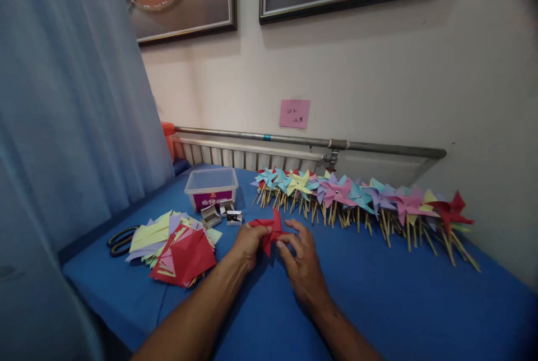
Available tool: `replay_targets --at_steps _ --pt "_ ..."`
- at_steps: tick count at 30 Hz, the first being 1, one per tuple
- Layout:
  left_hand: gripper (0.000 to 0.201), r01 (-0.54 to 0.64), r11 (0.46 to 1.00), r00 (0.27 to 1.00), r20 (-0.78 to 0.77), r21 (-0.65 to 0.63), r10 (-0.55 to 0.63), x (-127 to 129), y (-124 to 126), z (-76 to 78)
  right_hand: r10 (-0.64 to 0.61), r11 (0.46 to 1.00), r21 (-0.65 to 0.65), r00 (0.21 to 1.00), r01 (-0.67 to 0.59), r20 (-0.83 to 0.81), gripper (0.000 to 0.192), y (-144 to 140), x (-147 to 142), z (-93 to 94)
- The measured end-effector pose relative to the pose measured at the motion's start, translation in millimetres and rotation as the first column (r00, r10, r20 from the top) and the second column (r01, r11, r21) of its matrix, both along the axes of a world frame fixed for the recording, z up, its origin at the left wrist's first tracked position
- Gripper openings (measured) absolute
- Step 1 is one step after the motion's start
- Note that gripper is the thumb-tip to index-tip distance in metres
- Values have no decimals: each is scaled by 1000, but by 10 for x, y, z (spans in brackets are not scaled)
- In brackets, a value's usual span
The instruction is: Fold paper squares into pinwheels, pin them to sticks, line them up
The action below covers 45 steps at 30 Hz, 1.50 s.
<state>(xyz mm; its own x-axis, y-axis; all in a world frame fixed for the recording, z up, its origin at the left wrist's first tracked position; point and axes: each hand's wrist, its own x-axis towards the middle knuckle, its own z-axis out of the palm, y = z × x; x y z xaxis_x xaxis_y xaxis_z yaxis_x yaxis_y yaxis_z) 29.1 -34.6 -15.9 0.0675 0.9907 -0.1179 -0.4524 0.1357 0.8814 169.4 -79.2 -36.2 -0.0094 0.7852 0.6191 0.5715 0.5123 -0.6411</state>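
A red paper pinwheel (pixel 275 227) with folded blades is between my two hands over the blue-covered table. My left hand (pixel 247 242) pinches its left side, thumb on top of the paper. At its right blade, the thumb and index finger of my right hand (pixel 301 260) come together on the paper; the other fingers are bent and raised. No stick shows on this pinwheel. Just beyond my left hand stand small open boxes (pixel 210 217), one with a dark inside (pixel 234 217).
To the left lies a pile of coloured paper sheets (pixel 185 254), red on top, with black-handled scissors (pixel 121 240) beside it. Behind is a clear plastic tub (pixel 211 184). Many finished pinwheels on sticks (pixel 336 191) line the wall side under a metal pipe (pixel 386 149). A blue curtain (pixel 71 97) hangs left.
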Motion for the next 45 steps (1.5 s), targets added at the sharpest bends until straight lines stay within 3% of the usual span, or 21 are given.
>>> replay_targets --at_steps 7,18,30,35,37,39,42,45 --pt "15 -27 998 993 -110 63 34 56 -37 0 -92 989 -134 982 70 -165 25 88 3 -20" --pt "26 -3 999 985 -175 51 12 60 -34 -10 -219 962 -211 953 175 -210 21 164 13 -74" --pt "24 52 996 984 -172 67 -40 56 -60 32 -154 977 -178 972 121 -180 22 139 31 -26" --pt "21 61 995 988 -149 76 -50 51 -60 45 -160 970 -221 947 99 -279 17 158 66 20" --pt "19 81 994 989 -129 79 -70 38 -64 57 -172 956 -288 907 59 -384 26 168 93 68" --pt "17 115 990 985 -138 78 -103 26 -74 72 -108 934 -351 877 -73 -468 36 167 117 122" --pt "17 184 980 971 -166 76 -170 20 -98 84 41 879 -389 857 -276 -514 35 143 134 174" --pt "21 239 967 959 -176 85 -221 26 -112 75 64 849 -403 824 -342 -563 36 124 129 164"
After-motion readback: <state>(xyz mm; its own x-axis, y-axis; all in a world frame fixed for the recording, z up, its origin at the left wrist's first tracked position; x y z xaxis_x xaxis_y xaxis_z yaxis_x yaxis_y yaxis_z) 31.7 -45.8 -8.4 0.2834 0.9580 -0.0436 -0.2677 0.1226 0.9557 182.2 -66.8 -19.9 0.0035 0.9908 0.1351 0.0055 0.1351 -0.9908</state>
